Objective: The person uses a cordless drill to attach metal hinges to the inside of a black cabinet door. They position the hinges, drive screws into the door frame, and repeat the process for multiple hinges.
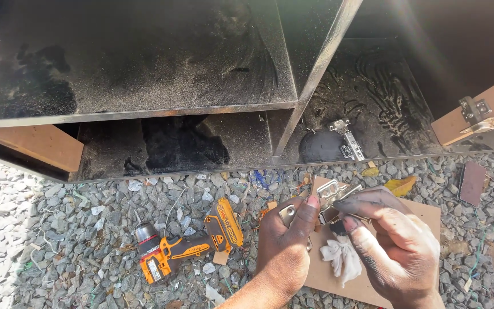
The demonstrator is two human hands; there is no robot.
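Big dusty black cabinet (144,63) lies open on loose gravel (58,229), so anything you drop vanishes btwn stones. Cordless drill (187,243) sits just left of your hands, near enough to knock w/ an elbow. Cardboard sheet (424,214) under you is the only safe catch. Your left hand (284,240) and right hand (390,234) both pinch the metal hinge (333,197), fingers clamped on it above the cardboard. Grimy fingertips could slip, and the hinge's sprung arm may nip skin.

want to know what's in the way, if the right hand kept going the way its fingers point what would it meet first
The right hand points up-left at the metal hinge it already pinches with the left hand. Past that, likely gravel, then the dark cabinet's edge; depth is unclear.
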